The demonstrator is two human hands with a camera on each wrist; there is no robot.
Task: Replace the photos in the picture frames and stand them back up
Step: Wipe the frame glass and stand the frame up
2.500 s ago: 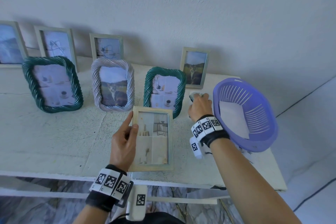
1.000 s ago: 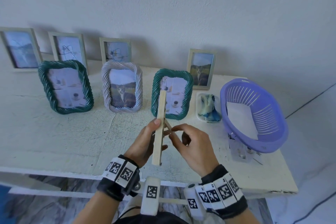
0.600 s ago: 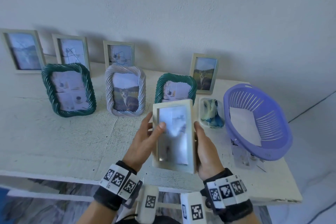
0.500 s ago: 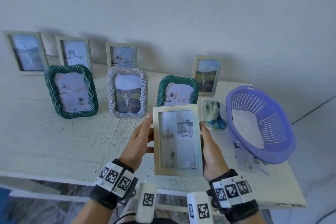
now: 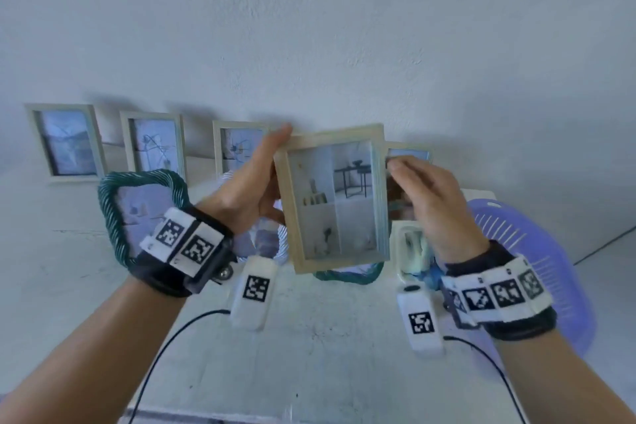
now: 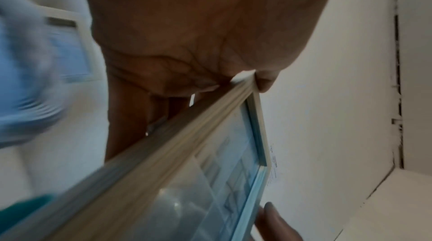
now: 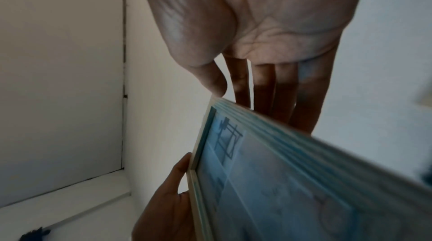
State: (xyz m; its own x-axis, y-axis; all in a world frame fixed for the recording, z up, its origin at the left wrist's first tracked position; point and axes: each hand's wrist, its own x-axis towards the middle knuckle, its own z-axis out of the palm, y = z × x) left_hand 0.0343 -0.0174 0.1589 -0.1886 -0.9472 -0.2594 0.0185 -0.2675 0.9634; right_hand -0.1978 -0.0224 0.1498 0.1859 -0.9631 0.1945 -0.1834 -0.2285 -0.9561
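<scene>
The pale wooden frame [image 5: 333,198] is held upright in the air above the table [image 5: 309,337], photo side toward the person, its long axis near vertical and tipped a little left at the top. It sits between both hands, about equally near each: the left hand [image 5: 246,188] grips its left edge with the thumb in front. The right hand [image 5: 428,198] lies along the right edge, fingers nearly straight behind and the thumb at the front. The gap in the back row of frames lies beyond it, toward the wall [image 5: 309,45].
</scene>
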